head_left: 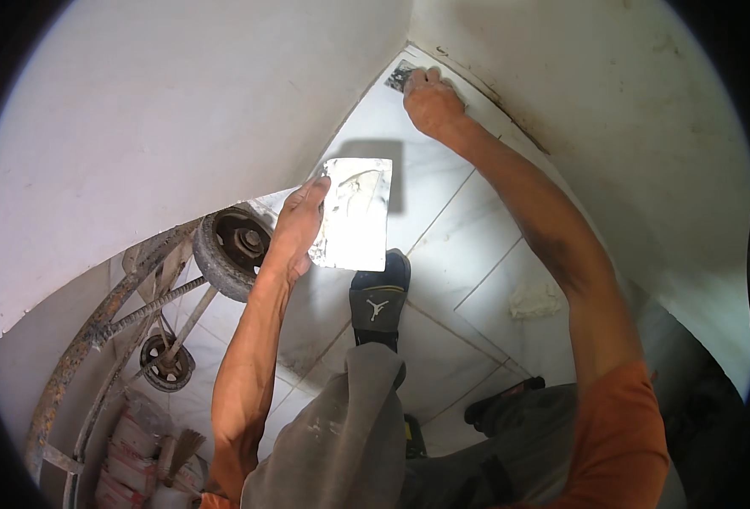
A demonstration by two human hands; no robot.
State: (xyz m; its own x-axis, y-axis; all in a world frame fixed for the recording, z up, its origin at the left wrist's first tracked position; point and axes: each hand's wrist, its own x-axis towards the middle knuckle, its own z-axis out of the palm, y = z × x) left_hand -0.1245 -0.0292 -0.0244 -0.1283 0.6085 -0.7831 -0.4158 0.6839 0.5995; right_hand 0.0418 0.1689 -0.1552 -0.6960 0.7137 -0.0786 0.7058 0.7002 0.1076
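My left hand (pixel 299 225) grips a pale rectangular board (pixel 356 225) smeared with white paste, held above the tiled floor. Up and to the right, my right hand (pixel 431 106) has its fingers closed on a small flat scraper (pixel 399 76), whose grey-smudged blade is down in the corner where two white walls meet the floor. Part of the scraper is hidden under my fingers. My foot in a dark slide sandal (pixel 375 305) shows below the board.
A rusty metal frame (pixel 76 355) with wheels (pixel 231 263) stands at the left. Plastic-wrapped packs (pixel 129 458) and a brush (pixel 184 450) lie at the lower left. A whitish patch of material (pixel 534 301) is on the floor at the right. Walls (pixel 197 110) enclose the corner.
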